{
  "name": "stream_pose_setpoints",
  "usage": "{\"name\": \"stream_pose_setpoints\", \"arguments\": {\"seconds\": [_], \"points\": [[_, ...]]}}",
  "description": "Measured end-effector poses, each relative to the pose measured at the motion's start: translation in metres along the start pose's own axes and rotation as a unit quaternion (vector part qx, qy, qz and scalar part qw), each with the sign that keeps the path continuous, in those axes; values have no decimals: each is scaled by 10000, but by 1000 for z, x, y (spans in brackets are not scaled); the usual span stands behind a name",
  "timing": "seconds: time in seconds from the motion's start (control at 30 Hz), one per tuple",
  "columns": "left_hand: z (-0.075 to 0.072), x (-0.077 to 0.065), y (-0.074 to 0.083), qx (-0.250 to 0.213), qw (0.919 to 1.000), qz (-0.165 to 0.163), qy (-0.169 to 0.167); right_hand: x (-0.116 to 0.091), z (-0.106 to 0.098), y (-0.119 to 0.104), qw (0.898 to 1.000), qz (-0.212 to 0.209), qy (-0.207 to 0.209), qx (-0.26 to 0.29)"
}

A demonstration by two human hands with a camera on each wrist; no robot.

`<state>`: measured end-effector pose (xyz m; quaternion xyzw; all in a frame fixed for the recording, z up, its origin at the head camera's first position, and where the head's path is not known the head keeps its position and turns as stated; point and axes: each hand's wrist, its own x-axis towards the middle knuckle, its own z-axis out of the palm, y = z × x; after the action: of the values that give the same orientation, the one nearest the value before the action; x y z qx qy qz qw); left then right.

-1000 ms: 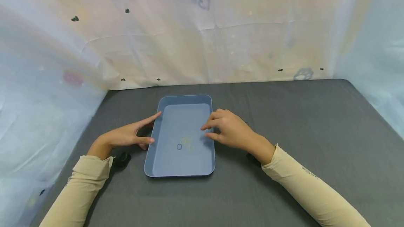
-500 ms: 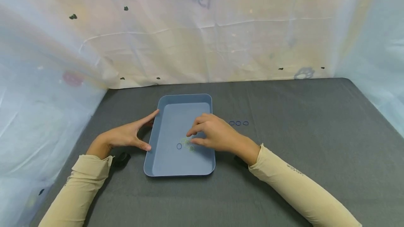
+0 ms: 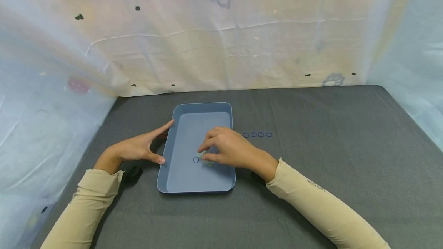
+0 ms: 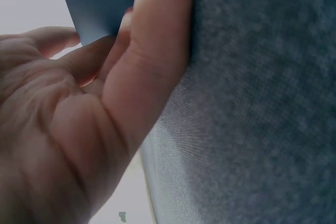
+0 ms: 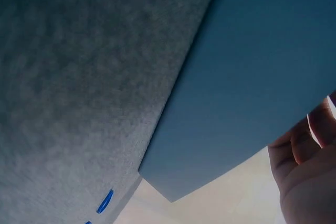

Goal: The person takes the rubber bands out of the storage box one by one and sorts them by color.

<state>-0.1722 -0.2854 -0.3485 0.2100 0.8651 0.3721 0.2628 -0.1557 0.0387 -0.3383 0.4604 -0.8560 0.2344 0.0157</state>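
Observation:
My left hand touches the left wall of a blue-grey tray, its thumb and index finger spread apart against the rim. In the left wrist view its other fingers are held low beside the tray wall. My right hand reaches over the tray, thumb and index finger bent with a gap between them. Beneath those fingertips lie thin yellow-green rings, partly hidden by the hand. A thin blue ring lies in the tray just left of them. In the right wrist view the tray wall hides the fingertips.
Several thin blue rings lie in a row on the dark grey cloth, right of the tray. Pale printed sheets hang around the back and sides of the table.
My right hand has moved left from the tray's right rim to the yellow-green rings, uncovering the blue ring row. My left thumb has slid slightly down the tray's left side.

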Motion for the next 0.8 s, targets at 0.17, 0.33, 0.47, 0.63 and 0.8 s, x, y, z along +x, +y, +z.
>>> {"name": "stream_pose_setpoints", "arguments": {"seconds": [0.17, 0.33, 0.47, 0.63, 0.8], "points": [[0, 0, 0, 16, 10000, 8, 7, 3, 2, -1, 10000, -29, -21, 71], [-1, 1, 0, 52, 10000, 35, -2, 8, 4, -2, 9997, -107, -91, 175], [-2, 2, 0, 61, 10000, 39, -6, 11, 4, -2, 9996, 1, -238, 158], [-3, 1, 1, 44, 10000, 9, -34, 15, 7, 0, 9990, 87, -434, 1], [-3, -1, 1, 127, 9999, -47, 4, 22, 12, 0, 9980, -83, -562, -261]]}}
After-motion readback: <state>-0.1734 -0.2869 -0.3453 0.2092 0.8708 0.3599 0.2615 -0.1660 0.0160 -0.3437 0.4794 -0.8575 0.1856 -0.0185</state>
